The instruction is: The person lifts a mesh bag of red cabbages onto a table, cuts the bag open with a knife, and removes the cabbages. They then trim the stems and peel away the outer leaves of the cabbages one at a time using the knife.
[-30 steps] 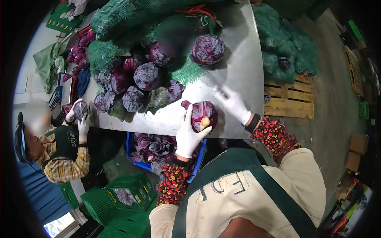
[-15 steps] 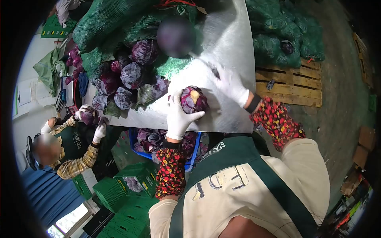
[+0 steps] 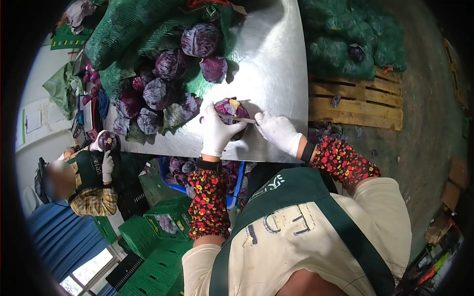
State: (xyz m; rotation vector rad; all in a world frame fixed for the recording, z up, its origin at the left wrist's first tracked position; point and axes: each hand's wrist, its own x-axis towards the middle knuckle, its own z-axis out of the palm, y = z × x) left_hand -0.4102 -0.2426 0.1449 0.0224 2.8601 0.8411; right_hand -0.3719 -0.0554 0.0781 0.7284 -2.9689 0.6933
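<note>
A red cabbage [image 3: 230,108] with a pale cut stem sits on the metal table [image 3: 266,59] close to its front edge. My left hand [image 3: 217,132], in a white glove, grips it from the left side with the thumb along the front. In my gloved right hand [image 3: 277,130] is a knife [image 3: 236,118], whose blade lies across the cabbage beside the stem. The fingers of that hand are wrapped round the handle, which they mostly hide. Beyond the held cabbage, a smaller red cabbage [image 3: 214,69] lies on the table.
Several red cabbages [image 3: 170,64] spill from a green mesh sack [image 3: 123,29] at the left. A blue crate [image 3: 178,187] of cabbages stands below the table edge. At far left a co-worker [image 3: 94,172] handles another cabbage. Filled sacks [image 3: 335,54] rest on a wooden pallet [image 3: 355,106].
My right hand has come down and left, bringing the knife onto the cabbage. My left hand keeps its hold. The view has shifted slightly, and the co-worker's hands have moved.
</note>
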